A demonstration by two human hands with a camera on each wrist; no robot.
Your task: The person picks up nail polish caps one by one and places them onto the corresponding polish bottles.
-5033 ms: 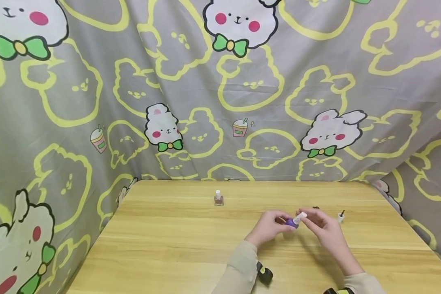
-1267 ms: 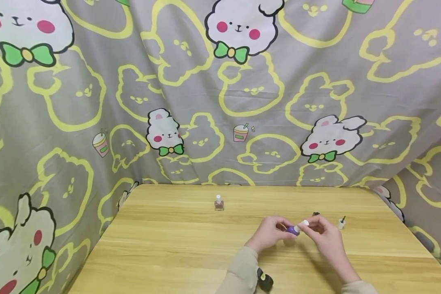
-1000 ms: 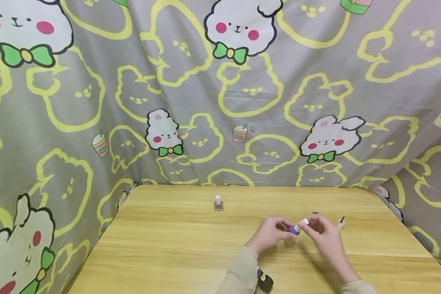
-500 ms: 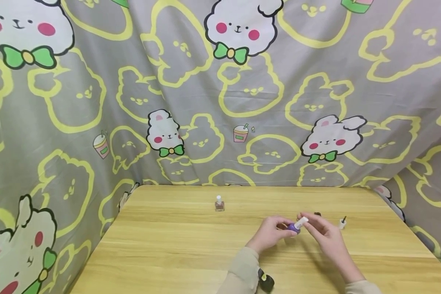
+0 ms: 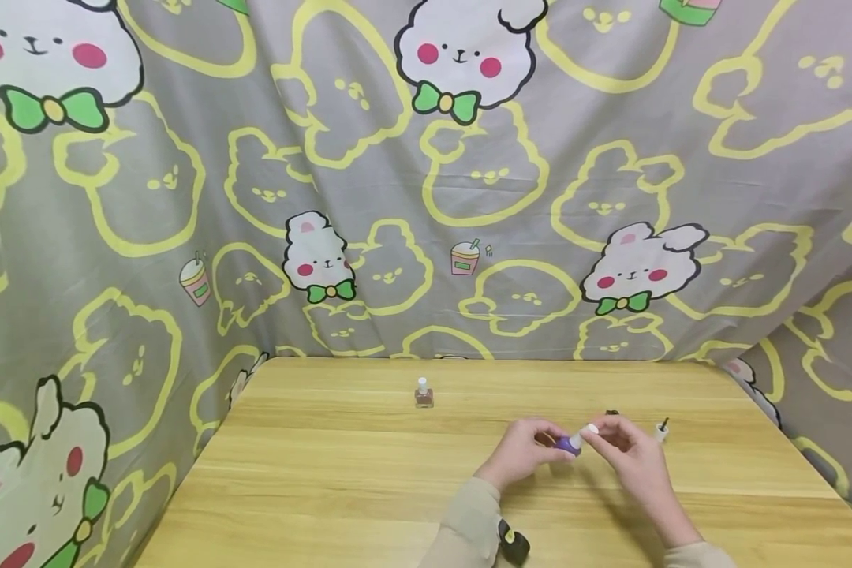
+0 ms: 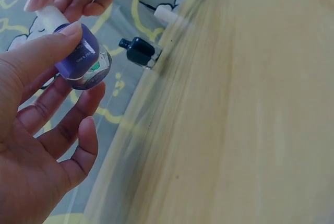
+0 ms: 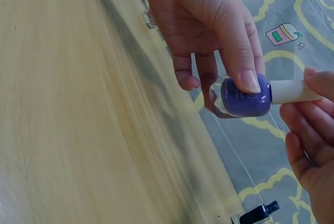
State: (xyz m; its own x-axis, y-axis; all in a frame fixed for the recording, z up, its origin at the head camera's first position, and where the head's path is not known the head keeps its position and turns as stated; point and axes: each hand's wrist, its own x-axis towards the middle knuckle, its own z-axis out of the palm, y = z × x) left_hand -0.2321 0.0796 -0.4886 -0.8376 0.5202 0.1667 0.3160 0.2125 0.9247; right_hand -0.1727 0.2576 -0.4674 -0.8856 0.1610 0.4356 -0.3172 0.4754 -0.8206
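Note:
Above the table's right half, my left hand (image 5: 514,455) holds a bottle of purple nail polish (image 5: 569,446), pinching its glass body with the thumb on the label (image 6: 83,52). The bottle tilts, its tall white cap (image 7: 291,92) pointing toward my right hand (image 5: 637,457). My right thumb and fingertips pinch the end of that cap, which sits on the bottle neck. Beyond the right hand stands an uncapped dark nail polish bottle (image 6: 140,51), mostly hidden by the fingers in the head view. Its neck is bare.
A white cap with its dark brush pointing up (image 5: 662,431) stands right of my right hand. Farther back and left, a brownish-pink nail polish bottle (image 5: 424,397) with a white cap stands upright on the wooden table (image 5: 312,473). A patterned curtain (image 5: 397,189) hangs behind the table.
Half a second ago the right fingers were drawn back along the cap, showing more of it; they now pinch its end again. The left hand keeps its hold on the purple bottle throughout.

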